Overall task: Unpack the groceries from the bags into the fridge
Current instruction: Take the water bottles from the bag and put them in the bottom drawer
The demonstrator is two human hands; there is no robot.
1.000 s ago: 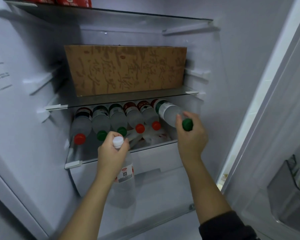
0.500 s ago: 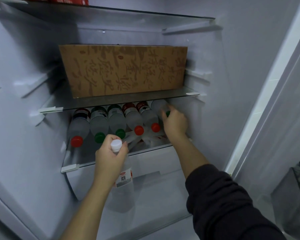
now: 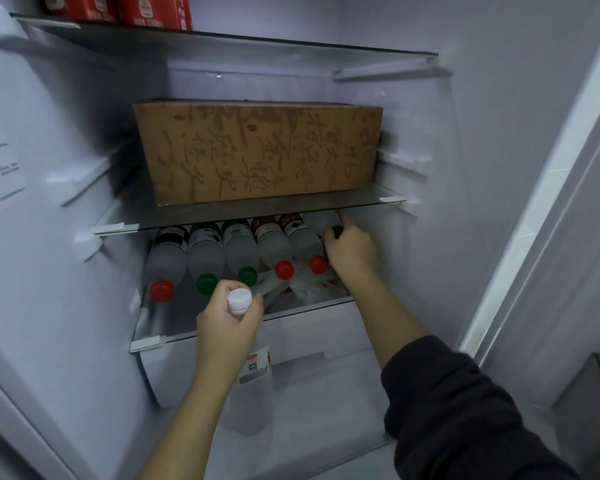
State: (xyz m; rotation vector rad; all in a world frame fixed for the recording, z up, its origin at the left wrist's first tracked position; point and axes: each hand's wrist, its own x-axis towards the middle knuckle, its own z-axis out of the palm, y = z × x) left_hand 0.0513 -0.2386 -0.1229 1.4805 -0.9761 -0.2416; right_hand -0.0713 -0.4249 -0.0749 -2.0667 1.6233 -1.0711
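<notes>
I face the open fridge. My left hand grips the neck of a clear bottle with a white cap, held upright in front of the lower glass shelf. My right hand reaches onto that shelf and holds a green-capped bottle by its cap end, at the right end of a row. Several bottles with red and green caps lie side by side there, caps toward me. A crumpled plastic bag lies in front of the row.
A brown cardboard box fills the middle shelf. Red cartons stand on the top shelf. A white drawer sits under the lower shelf. The fridge door frame is at the right.
My right hand has pushed the green-capped bottle from the shelf's front edge back into the right end of the row. My left hand with the white-capped bottle has stayed about where it was.
</notes>
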